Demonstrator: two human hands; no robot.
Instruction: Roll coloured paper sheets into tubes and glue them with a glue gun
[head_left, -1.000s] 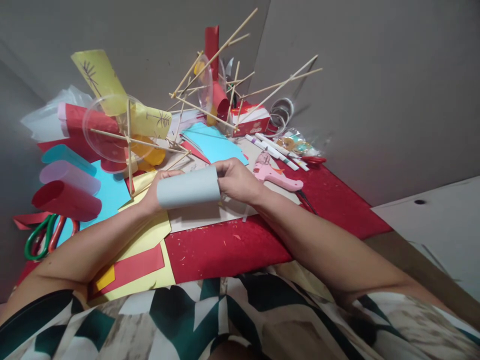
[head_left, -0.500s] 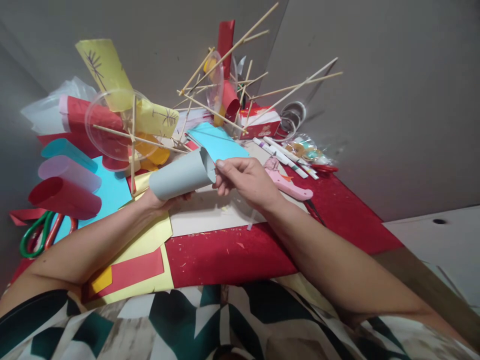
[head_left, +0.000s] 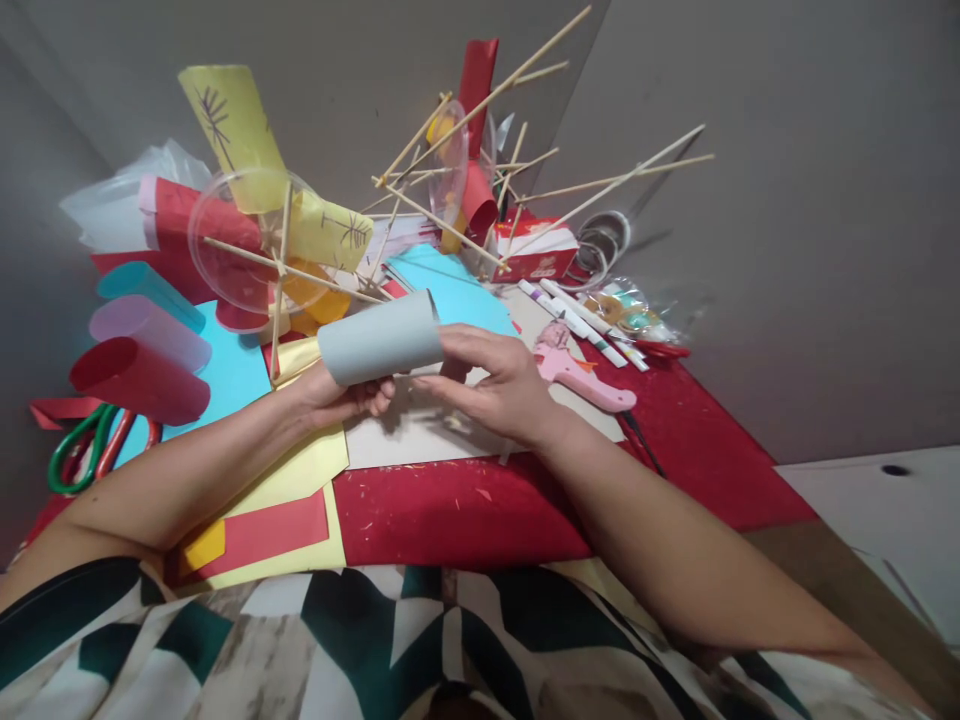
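Observation:
A grey-blue paper tube [head_left: 381, 340] lies on its side in front of me, above a white board. My left hand [head_left: 360, 397] is under the tube with its fingers curled and grips it from below; part of the hand is hidden by the paper. At the tube's right end is my right hand [head_left: 491, 380], thumb spread apart from the fingers. Those fingers touch the tube's right edge, and their tips are partly hidden. A pink hot glue gun [head_left: 589, 380] rests just right of my right hand.
To the left stand red [head_left: 165, 390], lilac and blue paper tubes by green-handled scissors [head_left: 82, 450]. Stick frames with plastic discs and paper blades [head_left: 281, 265] rise behind. Markers [head_left: 581, 320] and a red box [head_left: 536, 255] lie back right. Yellow paper [head_left: 300, 465] covers the front left.
The tube has turned, so its right opening no longer faces me. My right hand has loosened its pinch on the edge, thumb now spread from the fingers. The view has shifted slightly.

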